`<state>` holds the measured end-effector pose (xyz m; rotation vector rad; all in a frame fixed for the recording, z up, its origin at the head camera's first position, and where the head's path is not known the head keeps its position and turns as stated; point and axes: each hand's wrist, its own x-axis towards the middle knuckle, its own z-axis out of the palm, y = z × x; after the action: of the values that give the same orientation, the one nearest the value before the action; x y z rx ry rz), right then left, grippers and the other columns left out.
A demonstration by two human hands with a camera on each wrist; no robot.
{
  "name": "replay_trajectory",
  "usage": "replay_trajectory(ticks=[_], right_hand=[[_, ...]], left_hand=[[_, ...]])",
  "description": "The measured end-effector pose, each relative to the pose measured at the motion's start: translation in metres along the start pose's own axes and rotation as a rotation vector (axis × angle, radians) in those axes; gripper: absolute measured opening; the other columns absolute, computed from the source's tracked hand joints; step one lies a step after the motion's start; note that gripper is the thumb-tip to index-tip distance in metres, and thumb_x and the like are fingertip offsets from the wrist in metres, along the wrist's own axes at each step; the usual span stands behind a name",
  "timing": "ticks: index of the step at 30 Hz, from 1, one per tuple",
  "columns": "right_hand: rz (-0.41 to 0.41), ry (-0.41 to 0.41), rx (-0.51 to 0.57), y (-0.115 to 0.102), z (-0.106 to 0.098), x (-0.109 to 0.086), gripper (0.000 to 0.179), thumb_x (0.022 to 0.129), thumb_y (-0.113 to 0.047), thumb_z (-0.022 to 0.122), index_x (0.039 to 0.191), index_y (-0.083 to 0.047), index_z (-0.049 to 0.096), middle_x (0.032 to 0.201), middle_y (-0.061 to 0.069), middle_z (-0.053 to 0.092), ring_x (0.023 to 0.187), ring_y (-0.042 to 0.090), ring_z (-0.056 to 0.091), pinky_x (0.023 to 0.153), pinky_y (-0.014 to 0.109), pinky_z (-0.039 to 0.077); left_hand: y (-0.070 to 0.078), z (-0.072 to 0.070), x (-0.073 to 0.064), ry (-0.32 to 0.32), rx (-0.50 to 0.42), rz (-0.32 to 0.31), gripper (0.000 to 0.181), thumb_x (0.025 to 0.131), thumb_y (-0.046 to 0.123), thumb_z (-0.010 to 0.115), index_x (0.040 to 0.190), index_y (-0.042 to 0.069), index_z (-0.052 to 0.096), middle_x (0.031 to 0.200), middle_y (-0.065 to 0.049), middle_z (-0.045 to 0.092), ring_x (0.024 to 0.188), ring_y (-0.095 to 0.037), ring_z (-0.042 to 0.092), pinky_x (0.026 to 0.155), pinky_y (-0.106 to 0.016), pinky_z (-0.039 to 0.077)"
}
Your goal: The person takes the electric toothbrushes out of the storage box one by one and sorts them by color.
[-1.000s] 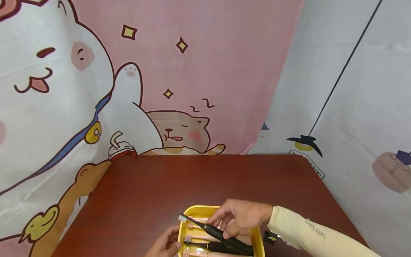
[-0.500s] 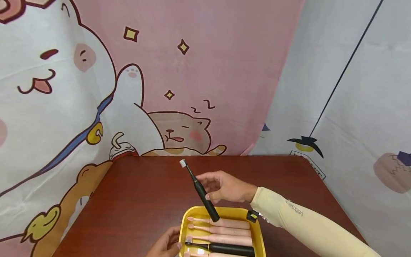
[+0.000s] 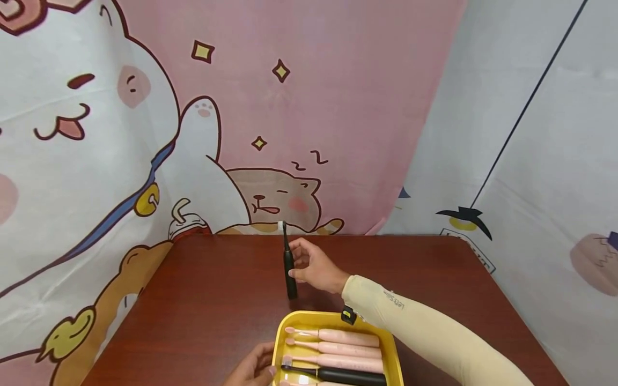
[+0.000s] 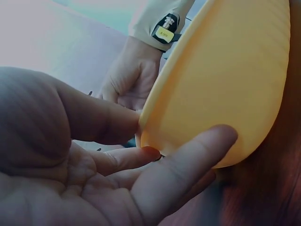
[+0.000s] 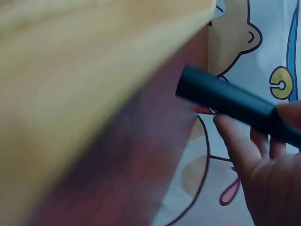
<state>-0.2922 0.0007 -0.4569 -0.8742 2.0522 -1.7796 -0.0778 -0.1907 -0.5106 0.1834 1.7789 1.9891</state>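
A black electric toothbrush stands nearly upright in the grip of my right hand, its white-bristled head at the top. It is over the table beyond the yellow tray. In the right wrist view, thumb and fingers pinch the dark handle, with its blunt end free. My left hand holds the tray's left side; the left wrist view shows thumb and fingers about the yellow wall. Inside the tray, several pink toothbrushes and another black toothbrush lie side by side.
The reddish-brown table extends left, right and behind the tray. A cartoon-printed cloth hangs at its back and sides. A small black wrist camera sits under the right sleeve, over the tray's far rim.
My right hand has lifted the black toothbrush out of the tray and carried it forward and left, turning it from slanted to nearly upright. My left hand stays at the tray.
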Motion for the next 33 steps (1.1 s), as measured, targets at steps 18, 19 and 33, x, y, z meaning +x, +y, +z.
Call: replay_trajectory(ticks=[18, 19, 33], right_hand=[[-0.044, 0.07, -0.267, 0.028, 0.025, 0.007, 0.046, 0.077, 0.005, 0.078, 0.107, -0.02, 0.056, 0.094, 0.007, 0.065, 0.082, 0.014, 0.066, 0.078, 0.025, 0.056], [-0.052, 0.079, -0.274, 0.029, 0.026, 0.006, 0.045, 0.077, 0.005, 0.079, 0.107, -0.021, 0.056, 0.094, 0.007, 0.065, 0.082, 0.015, 0.066, 0.078, 0.026, 0.056], [-0.052, 0.094, -0.313, 0.021, 0.024, 0.01, 0.044, 0.076, -0.002, 0.082, 0.107, -0.018, 0.055, 0.095, 0.003, 0.065, 0.087, 0.018, 0.066, 0.083, 0.03, 0.056]], left_hand=[[-0.001, 0.006, 0.005, 0.048, -0.023, -0.073, 0.054, 0.101, 0.011, 0.051, 0.14, -0.017, 0.026, 0.133, -0.029, 0.053, 0.119, -0.035, 0.059, 0.09, -0.043, 0.056], [-0.001, 0.006, 0.005, 0.049, -0.022, -0.074, 0.054, 0.101, 0.011, 0.051, 0.14, -0.017, 0.026, 0.133, -0.029, 0.052, 0.119, -0.035, 0.059, 0.09, -0.043, 0.056], [0.006, 0.006, 0.005, 0.063, 0.046, -0.066, 0.049, 0.101, 0.009, 0.05, 0.139, -0.015, 0.029, 0.135, -0.033, 0.05, 0.121, -0.037, 0.058, 0.092, -0.044, 0.055]])
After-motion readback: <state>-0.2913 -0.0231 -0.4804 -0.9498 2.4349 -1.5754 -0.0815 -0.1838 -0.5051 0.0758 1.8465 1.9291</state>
